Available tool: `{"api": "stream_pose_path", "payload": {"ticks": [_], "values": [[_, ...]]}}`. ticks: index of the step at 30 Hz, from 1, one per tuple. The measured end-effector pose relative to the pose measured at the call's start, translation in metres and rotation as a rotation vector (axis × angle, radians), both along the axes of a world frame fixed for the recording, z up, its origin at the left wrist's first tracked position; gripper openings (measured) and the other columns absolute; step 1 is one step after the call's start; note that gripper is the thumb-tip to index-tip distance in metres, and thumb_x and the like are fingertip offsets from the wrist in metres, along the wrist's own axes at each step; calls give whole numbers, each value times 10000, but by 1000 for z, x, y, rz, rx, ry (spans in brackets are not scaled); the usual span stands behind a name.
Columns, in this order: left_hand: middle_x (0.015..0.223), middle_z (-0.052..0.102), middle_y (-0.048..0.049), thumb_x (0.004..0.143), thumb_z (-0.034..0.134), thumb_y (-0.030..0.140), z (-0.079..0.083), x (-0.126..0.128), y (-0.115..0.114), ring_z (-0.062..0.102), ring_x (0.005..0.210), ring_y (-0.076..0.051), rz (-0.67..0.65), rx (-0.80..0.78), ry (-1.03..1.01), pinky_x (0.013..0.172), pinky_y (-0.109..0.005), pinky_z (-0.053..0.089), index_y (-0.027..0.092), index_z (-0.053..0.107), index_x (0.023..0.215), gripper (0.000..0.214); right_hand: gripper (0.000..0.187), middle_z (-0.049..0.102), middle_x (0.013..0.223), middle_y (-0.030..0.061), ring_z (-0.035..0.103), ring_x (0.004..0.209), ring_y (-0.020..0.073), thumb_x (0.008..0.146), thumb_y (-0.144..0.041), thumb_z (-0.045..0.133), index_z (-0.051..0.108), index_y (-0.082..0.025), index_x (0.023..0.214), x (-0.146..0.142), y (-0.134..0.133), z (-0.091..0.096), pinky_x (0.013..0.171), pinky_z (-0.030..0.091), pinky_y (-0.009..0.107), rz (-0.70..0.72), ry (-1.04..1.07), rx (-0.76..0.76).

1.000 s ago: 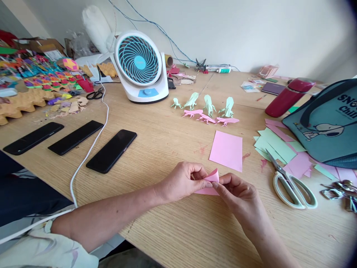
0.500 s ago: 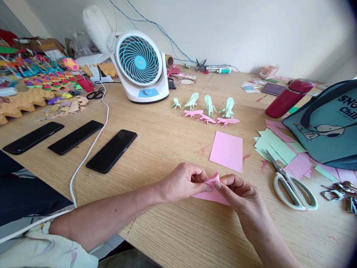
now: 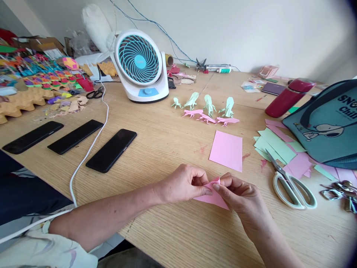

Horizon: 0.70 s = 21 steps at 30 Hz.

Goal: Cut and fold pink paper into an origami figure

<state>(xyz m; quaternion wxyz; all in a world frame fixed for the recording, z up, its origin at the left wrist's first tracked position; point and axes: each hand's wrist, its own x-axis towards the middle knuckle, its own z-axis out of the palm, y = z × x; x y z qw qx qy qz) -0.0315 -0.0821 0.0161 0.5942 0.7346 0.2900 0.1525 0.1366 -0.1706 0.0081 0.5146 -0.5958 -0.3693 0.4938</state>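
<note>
Both hands pinch a partly folded pink sheet of paper (image 3: 213, 200) just above the tabletop. My left hand (image 3: 185, 183) grips its upper left part between thumb and fingers. On the other side, my right hand (image 3: 238, 191) presses thumb against forefinger at the raised fold. Some of the paper is hidden behind the fingers. Just beyond lies a flat pink sheet (image 3: 226, 150). Farther back stand several green folded-paper figures (image 3: 209, 105), with pink folded-paper figures (image 3: 206, 118) in front of them.
Scissors (image 3: 292, 188) and keys (image 3: 341, 193) lie at the right, near green paper pieces (image 3: 276, 144), a blue bag (image 3: 326, 126) and a red bottle (image 3: 290, 97). A fan (image 3: 140, 61) stands at the back. Black phones (image 3: 111, 150) and a white cable (image 3: 90, 149) are at left.
The raised fold of the pink paper sits lower and flatter between my fingers. My right hand has shifted very slightly; the other things stay put.
</note>
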Motion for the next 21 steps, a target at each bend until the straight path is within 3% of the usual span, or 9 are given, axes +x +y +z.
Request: {"api": "stream_pose_path", "payload": {"ticks": [9,15,17,19,21], "values": [[591,488,53,772,724,380,1,-1,-1,412,553,-66,-43,40,63,501,-203,301,147,533,645,328,263,540,651,3,432,567,111,671,-429,832,711,-198,635,6,1,3,490,351,244,-30,104,-15],[605,524,45,762,727,355,-1,0,-2,436,558,-72,-39,-46,78,505,-200,318,144,561,668,284,216,568,697,-14,473,704,129,677,-415,836,709,-240,686,27,1,6,651,421,230,-271,83,76],[619,528,42,760,724,390,-3,0,-1,438,558,-73,-28,-84,72,502,-201,316,146,564,688,301,225,608,748,-5,505,731,139,692,-436,823,720,-247,759,25,0,7,660,428,237,-202,40,68],[618,510,45,758,722,425,-5,0,0,424,553,-71,-15,-93,66,494,-202,301,148,563,697,326,280,645,781,16,541,726,157,678,-448,827,722,-234,824,17,-1,7,635,435,257,-39,2,42],[611,481,50,760,715,461,-5,0,0,399,547,-67,-9,-75,55,487,-206,277,149,555,689,357,283,636,714,18,537,653,153,694,-453,812,697,-210,784,8,-2,7,583,420,263,86,-28,10]]}}
